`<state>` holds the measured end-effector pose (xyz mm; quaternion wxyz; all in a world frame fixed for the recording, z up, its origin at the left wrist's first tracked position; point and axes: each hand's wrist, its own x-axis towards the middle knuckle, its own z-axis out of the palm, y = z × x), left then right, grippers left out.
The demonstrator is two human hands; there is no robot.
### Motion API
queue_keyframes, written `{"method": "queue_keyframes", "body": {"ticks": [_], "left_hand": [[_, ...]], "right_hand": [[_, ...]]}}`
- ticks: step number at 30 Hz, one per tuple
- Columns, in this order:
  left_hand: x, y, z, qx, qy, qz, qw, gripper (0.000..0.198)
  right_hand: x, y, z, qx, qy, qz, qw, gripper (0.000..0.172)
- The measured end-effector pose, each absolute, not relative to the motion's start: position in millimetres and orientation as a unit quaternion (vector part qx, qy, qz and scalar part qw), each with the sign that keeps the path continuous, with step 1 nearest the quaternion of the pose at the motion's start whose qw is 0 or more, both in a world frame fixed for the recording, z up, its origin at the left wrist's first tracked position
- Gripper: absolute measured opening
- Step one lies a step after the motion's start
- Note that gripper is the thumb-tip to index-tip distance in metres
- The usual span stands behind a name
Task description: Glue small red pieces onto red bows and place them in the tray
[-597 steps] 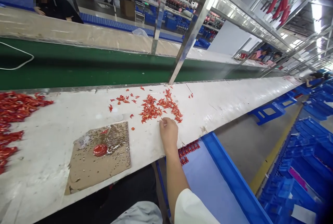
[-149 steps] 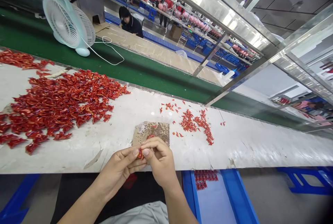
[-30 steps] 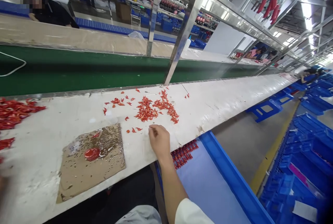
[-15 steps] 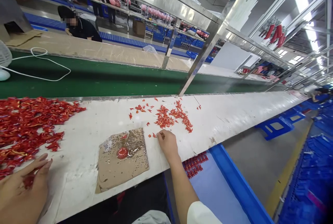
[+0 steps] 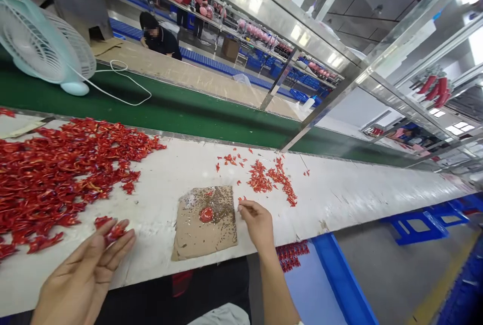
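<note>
My left hand has its thumb and fingers closed on a glossy red plastic piece. It is above the table, at the front edge of a large heap of similar red pieces. My right hand is pinched just right of a brown cardboard sheet. A tiny red bit shows by its fingertips; whether it is gripped or lies on the table I cannot tell. On the cardboard sits a round red blob amid wet-looking dark specks. Small orange-red parts are scattered beyond my right hand.
A pale green fan with a white cord stands at the left on the green strip. A slanted metal post rises behind the table. Below my right forearm, a blue-rimmed tray holds rows of red pieces. A person sits across.
The view has swung left, bringing the fan in. My left hand has lifted away from the heap, and its red piece shows more plainly. My right hand remains pinched beside the cardboard.
</note>
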<state>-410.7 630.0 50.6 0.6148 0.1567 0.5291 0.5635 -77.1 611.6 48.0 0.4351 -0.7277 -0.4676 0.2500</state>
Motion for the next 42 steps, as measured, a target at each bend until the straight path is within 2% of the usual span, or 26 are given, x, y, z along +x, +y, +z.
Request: {"method": "queue_keyframes", "body": {"ticks": [3, 7, 12, 20, 24, 28, 31, 34, 42], "left_hand": [[-402.4, 624.8, 57.0, 0.123, 0.509, 0.538, 0.661, 0.048], [-389.1, 615.0, 71.7, 0.111, 0.513, 0.504, 0.686, 0.062], [-383.2, 600.4, 83.4, 0.095, 0.502, 0.525, 0.681, 0.058], [-373.7, 599.0, 89.9, 0.08, 0.475, 0.486, 0.73, 0.056], [-363.4, 600.7, 90.4, 0.106, 0.461, 0.465, 0.748, 0.057], [-350.6, 604.0, 92.3, 0.123, 0.455, 0.432, 0.769, 0.068], [-339.4, 605.7, 98.0, 0.118, 0.438, 0.405, 0.794, 0.062], [-329.6, 606.5, 105.6, 0.106, 0.417, 0.381, 0.818, 0.053], [-321.8, 608.4, 108.9, 0.129, 0.367, 0.358, 0.848, 0.039]], "right_hand": [[-118.1, 613.6, 60.9, -0.662, -0.467, 0.355, 0.467, 0.018], [-145.5, 621.0, 65.2, -0.663, -0.489, 0.352, 0.446, 0.012], [-147.6, 625.2, 57.9, -0.689, -0.513, 0.285, 0.425, 0.013], [-152.1, 620.7, 51.6, -0.683, -0.493, 0.285, 0.459, 0.015], [-152.0, 619.9, 59.5, -0.67, -0.463, 0.325, 0.48, 0.014], [-152.6, 614.9, 83.3, -0.592, -0.421, 0.41, 0.552, 0.015], [-155.9, 607.4, 106.1, -0.517, -0.436, 0.441, 0.59, 0.011], [-160.0, 599.9, 125.0, -0.473, -0.475, 0.461, 0.582, 0.007], [-162.3, 589.5, 129.8, -0.479, -0.504, 0.466, 0.547, 0.006]]}}
